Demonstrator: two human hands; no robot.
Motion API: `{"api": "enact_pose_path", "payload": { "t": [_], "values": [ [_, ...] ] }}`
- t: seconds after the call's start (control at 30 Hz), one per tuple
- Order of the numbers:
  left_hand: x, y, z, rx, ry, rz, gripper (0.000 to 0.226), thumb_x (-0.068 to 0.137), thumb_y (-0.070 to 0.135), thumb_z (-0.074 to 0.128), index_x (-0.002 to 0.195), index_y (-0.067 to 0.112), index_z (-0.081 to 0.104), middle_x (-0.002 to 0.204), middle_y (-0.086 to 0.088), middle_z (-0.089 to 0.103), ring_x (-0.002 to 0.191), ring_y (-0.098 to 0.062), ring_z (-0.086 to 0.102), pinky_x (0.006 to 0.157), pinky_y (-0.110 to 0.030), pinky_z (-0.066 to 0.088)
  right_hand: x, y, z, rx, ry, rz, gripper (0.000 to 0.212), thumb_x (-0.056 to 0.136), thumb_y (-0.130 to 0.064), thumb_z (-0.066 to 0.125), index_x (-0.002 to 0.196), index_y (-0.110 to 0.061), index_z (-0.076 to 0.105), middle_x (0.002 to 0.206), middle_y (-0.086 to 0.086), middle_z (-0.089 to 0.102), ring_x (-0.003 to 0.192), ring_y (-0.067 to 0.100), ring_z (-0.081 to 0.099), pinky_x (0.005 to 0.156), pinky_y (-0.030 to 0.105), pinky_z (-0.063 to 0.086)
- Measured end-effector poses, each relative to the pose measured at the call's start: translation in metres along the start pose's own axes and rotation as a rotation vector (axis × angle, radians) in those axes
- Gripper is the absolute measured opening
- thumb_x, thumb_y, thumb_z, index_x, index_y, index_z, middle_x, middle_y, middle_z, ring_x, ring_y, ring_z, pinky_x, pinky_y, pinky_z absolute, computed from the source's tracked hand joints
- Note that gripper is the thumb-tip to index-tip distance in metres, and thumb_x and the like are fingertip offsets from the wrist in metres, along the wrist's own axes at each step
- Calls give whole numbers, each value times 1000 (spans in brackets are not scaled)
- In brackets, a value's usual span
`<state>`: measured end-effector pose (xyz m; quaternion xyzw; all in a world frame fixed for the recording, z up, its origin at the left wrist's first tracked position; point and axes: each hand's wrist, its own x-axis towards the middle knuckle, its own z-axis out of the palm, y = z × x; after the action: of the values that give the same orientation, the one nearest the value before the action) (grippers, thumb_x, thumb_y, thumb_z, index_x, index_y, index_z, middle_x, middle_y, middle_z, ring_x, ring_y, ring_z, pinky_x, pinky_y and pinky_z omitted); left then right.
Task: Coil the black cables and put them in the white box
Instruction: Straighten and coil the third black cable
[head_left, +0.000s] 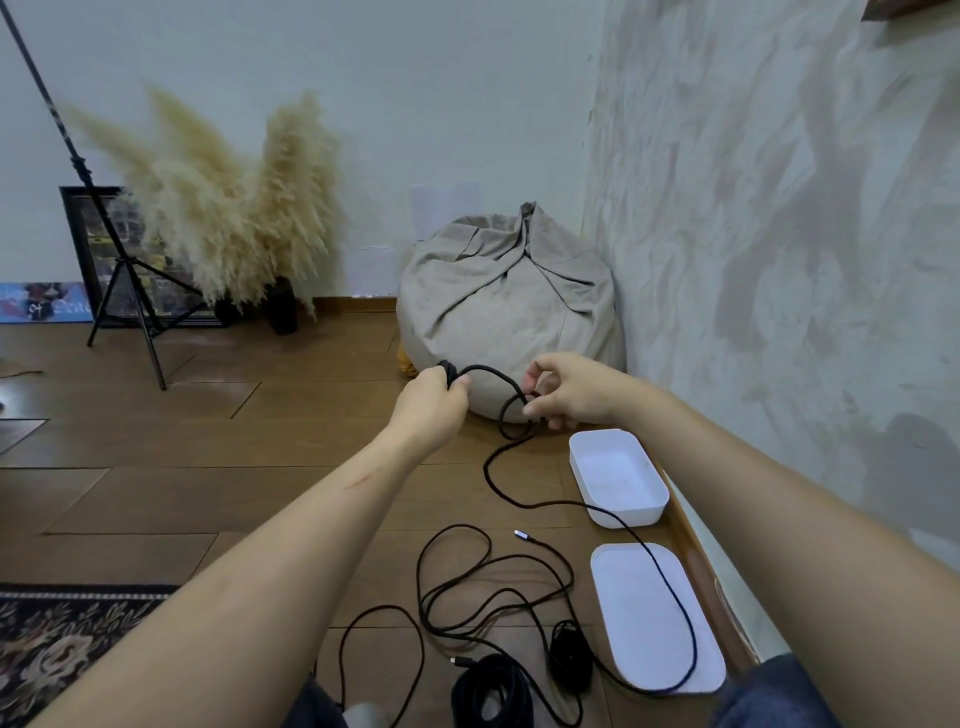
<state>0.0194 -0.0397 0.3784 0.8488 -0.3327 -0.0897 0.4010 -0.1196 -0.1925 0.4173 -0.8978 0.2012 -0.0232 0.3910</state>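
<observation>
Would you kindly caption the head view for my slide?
Left hand and right hand coil a black cable near the white box.

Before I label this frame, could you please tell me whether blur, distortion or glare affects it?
Head view: wide-angle distortion tilts the wall corner and stretches the forearms; the pampas grass looks soft; the white box and black cable are sharp, without glare.

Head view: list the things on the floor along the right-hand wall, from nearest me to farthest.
White lid → white box → grey bean bag.
</observation>
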Motion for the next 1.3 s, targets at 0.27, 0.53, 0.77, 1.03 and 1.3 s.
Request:
{"api": "enact_pose_path", "payload": {
  "t": [0.27,0.53,0.77,1.03,1.3],
  "values": [
    [-6,16,3,-171,80,65,36,105,34,44,83,7,54,78,-13,62,69,-29,55,66,-39,44,4,2,4,-194,352,-27,16,98,-8,60,102,-22,65,72,-6,65,46,8,65,48,17,52],
    [-6,15,0,-192,121,72,45,104,33,45,88,-7,57,82,-24,65,69,-26,53,68,-37,41,1,-5,10,141,222,-52,17,93,-9,54,106,-9,63,86,10,67,73,18,60,62,22,50],
    [-2,9,-5,-107,132,73,41,103,34,45,92,-2,59,89,-21,69,81,-35,63,73,-43,48,-3,1,-8,407,106,-55,36,88,-18,75,121,-19,62,97,2,61,78,17,53,66,26,44],
    [11,-8,-11,-107,72,-86,38,104,37,46,100,2,63,81,-9,66,81,-33,66,83,-49,56,-16,-15,-20,117,-27,-158,58,88,-1,62,133,-37,59,129,-1,51,121,21,54,101,41,49],
    [13,-14,-7,-16,151,-63,42,104,37,43,99,-1,60,92,-19,69,87,-38,65,80,-47,53,3,0,-15,-87,286,-98,53,90,5,52,132,-25,59,124,7,49,99,18,50,65,13,37]
  ]
}}
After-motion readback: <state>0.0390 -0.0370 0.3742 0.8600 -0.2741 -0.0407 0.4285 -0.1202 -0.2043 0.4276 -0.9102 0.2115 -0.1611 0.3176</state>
